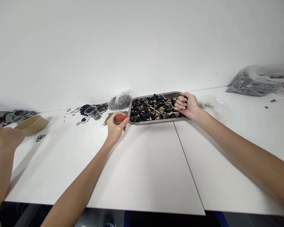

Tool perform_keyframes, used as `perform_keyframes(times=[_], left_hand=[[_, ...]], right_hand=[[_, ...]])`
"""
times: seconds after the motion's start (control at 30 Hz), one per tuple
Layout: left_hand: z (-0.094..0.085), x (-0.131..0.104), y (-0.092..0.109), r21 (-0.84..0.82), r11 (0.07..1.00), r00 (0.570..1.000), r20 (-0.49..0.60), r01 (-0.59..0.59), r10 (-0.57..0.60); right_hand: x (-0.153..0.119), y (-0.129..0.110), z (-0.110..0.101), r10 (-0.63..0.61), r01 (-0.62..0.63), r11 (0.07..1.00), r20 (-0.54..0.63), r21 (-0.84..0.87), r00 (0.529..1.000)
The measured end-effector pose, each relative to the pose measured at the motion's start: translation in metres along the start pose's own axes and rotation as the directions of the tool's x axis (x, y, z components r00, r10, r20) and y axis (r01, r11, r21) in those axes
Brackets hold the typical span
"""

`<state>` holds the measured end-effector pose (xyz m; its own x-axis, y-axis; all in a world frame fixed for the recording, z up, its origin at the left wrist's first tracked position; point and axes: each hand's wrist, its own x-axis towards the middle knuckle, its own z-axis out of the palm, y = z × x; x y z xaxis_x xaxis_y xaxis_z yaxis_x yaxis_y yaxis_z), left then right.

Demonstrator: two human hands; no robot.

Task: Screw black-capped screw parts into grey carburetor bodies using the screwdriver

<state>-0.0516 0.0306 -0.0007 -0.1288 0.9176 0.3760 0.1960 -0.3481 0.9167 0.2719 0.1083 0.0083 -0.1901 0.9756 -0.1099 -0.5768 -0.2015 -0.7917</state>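
Observation:
My left hand (115,127) is closed around the red and black handle of a screwdriver (120,118), beside the left end of a metal tray (153,123). The screwdriver's far end reaches over the tray's rim and is hard to make out against the dark contents. Small black parts (142,108) and brass-coloured screws (153,109) fill the tray in a loose heap. Over its right end, my right hand (186,105) has its fingers curled in. A small black part (186,98) shows between thumb and fingers, mostly hidden.
At left, another person's hand (6,135) is at a tan bowl (34,125). Black rings (40,137), a clear cup (92,112), a bag of dark parts (120,101) and small brass pieces (109,118) lie left of the tray. Plastic bags (215,108) (251,82) lie right.

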Motion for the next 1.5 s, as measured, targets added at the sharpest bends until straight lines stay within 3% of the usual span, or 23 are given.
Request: perform_keyframes(times=[0.27,0.57,0.7,0.9,1.03,1.27,1.37,1.5], left_hand=[[0.004,-0.002,-0.002,0.003,0.999,0.999,0.040,0.035,-0.035],[0.009,-0.008,0.001,0.131,0.984,0.980,0.141,0.123,-0.141],[0.007,-0.009,-0.004,0.231,0.968,0.972,0.189,0.093,-0.138],[0.006,-0.008,-0.006,0.252,0.964,0.971,0.194,0.087,-0.138],[0.007,-0.008,-0.003,0.187,0.974,0.967,0.196,0.128,-0.165],[0.007,-0.005,-0.003,-0.094,0.974,0.968,0.167,0.206,-0.188],[0.003,-0.001,-0.006,-0.134,0.968,0.969,0.156,0.213,-0.192],[-0.001,0.002,-0.007,-0.118,0.963,0.953,0.218,0.241,-0.212]], right_hand=[[0.001,0.001,-0.002,-0.006,0.007,1.000,0.020,-0.024,1.000],[-0.001,-0.001,0.002,0.011,-0.011,1.000,-0.007,-0.010,1.000],[-0.001,0.000,0.002,0.008,-0.008,1.000,-0.006,-0.013,1.000],[-0.002,-0.001,0.003,0.012,-0.012,1.000,-0.004,-0.020,1.000],[-0.002,-0.001,0.003,0.009,-0.010,1.000,-0.010,-0.020,1.000],[-0.002,0.000,0.002,0.014,-0.014,1.000,-0.002,-0.020,1.000],[-0.001,0.000,0.001,0.012,-0.012,1.000,0.004,-0.023,1.000],[0.000,0.000,0.000,0.011,-0.011,0.999,0.007,-0.031,1.000]])
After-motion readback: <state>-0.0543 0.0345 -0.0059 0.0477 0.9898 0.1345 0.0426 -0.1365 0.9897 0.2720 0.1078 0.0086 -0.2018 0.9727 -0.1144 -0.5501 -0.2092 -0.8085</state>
